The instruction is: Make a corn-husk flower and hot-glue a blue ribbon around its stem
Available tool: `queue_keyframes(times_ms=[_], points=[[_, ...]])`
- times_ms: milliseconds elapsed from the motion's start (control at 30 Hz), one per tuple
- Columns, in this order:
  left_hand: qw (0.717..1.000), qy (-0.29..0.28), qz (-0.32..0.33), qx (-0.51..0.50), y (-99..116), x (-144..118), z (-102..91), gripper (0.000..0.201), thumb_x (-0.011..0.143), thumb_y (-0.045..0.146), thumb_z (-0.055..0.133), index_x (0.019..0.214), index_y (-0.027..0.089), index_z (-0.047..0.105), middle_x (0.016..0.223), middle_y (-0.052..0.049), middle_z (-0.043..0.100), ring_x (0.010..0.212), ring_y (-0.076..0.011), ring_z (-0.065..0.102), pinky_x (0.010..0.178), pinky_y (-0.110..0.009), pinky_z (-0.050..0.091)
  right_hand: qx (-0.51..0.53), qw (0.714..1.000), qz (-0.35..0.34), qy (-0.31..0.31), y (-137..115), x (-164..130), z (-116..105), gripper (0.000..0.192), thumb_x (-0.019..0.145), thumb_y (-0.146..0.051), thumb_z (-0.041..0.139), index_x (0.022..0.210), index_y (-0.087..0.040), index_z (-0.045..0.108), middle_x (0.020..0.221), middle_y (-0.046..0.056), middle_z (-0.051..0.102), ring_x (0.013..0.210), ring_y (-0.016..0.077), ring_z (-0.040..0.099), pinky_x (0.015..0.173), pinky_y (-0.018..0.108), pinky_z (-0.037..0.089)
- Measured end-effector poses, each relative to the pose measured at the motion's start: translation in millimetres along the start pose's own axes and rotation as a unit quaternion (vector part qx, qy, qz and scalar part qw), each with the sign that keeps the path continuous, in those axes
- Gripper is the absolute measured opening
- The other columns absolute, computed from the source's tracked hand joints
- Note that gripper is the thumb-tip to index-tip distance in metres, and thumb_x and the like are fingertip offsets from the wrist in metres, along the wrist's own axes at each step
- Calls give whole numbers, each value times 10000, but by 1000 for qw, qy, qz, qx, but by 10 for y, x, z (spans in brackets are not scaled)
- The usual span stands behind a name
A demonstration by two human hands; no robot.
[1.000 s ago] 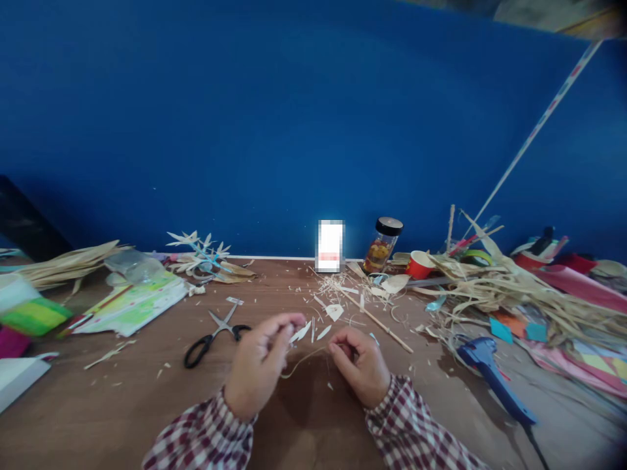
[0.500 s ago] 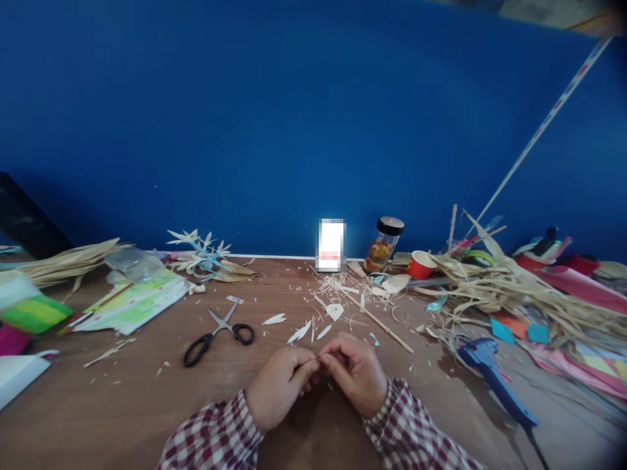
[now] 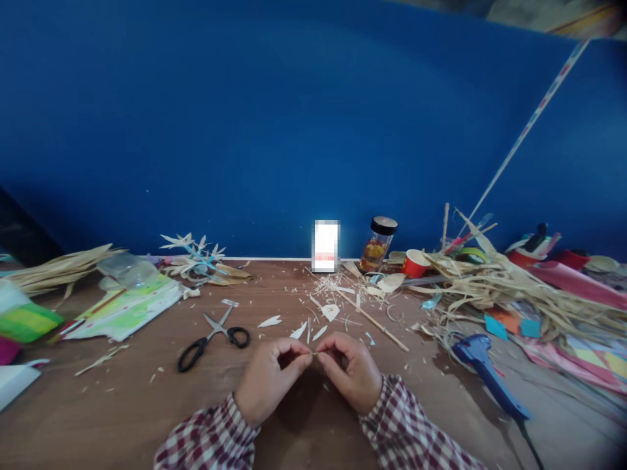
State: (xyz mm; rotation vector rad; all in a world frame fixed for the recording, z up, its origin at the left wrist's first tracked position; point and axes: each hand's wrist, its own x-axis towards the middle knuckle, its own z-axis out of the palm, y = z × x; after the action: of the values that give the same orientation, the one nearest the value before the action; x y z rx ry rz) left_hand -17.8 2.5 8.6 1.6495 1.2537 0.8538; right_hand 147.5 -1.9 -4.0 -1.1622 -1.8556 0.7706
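Note:
My left hand (image 3: 274,375) and my right hand (image 3: 350,369) meet low in the middle of the view, both in a closed pinch. Between their fingertips shows a bit of a thin straw-coloured strand (image 3: 314,354); most of it is hidden by the fingers. Just beyond the hands lie white leaf-shaped pieces (image 3: 298,331) and short slivers. Open scissors (image 3: 215,334) with black handles rest left of my left hand. A thin stick (image 3: 375,320) lies slantwise beyond my right hand.
A blue glue gun (image 3: 490,375) lies at the right, near a heap of dried husk strips (image 3: 509,281). At the back stand a lidded jar (image 3: 377,245) and a red paper cup (image 3: 415,264). A leafy craft branch (image 3: 198,254) and a painted sheet (image 3: 132,310) are at the left.
My fingertips have drawn slightly apart, so the strand between them shows more. My left hand has turned a little, uncovering its forefinger. The whole view has shifted slightly.

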Motion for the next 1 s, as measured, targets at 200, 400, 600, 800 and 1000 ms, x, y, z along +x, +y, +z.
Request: queue_keyframes(times_ms=[200, 400, 600, 800, 1000], points=[[999, 10, 19, 48, -8, -11, 58, 241, 741, 321, 491, 827, 180, 668, 700, -31, 645, 613, -155, 539, 571, -237, 389, 37, 999, 15, -22, -14, -33, 22, 92, 785, -182, 446, 870, -190, 482, 584, -47, 438, 484, 85, 374, 454, 193, 301], [994, 7, 26, 104, -1, -35, 90, 233, 740, 267, 454, 602, 161, 608, 502, 14, 498, 494, -118, 437, 491, -217, 321, 20, 1000, 1, -20, -30, -31, 21, 66, 774, -153, 441, 823, -192, 459, 591, -49, 443, 493, 82, 382, 465, 193, 300], [994, 20, 16, 106, -6, -27, 107, 187, 701, 223, 458, 536, 165, 526, 459, 37, 428, 456, -103, 397, 454, -210, 283, 27, 999, 7, -20, -30, -56, 34, 83, 761, -125, 434, 804, -192, 455, 567, -59, 415, 477, 77, 364, 452, 189, 284], [994, 27, 20, 103, 11, -26, 75, 169, 697, 216, 462, 558, 164, 543, 478, 27, 476, 475, -114, 435, 473, -214, 318, 57, 998, 2, -1, -25, -35, 20, 96, 759, -113, 426, 808, -195, 442, 558, -66, 366, 476, 79, 338, 450, 192, 274], [1000, 3, 13, 9, 17, -21, 64, 223, 742, 284, 465, 837, 171, 632, 755, -32, 658, 690, -166, 572, 633, -244, 416, 91, 996, 21, 9, -57, -9, -11, 76, 815, -184, 422, 877, -198, 464, 619, -40, 446, 525, 89, 387, 486, 198, 318]])
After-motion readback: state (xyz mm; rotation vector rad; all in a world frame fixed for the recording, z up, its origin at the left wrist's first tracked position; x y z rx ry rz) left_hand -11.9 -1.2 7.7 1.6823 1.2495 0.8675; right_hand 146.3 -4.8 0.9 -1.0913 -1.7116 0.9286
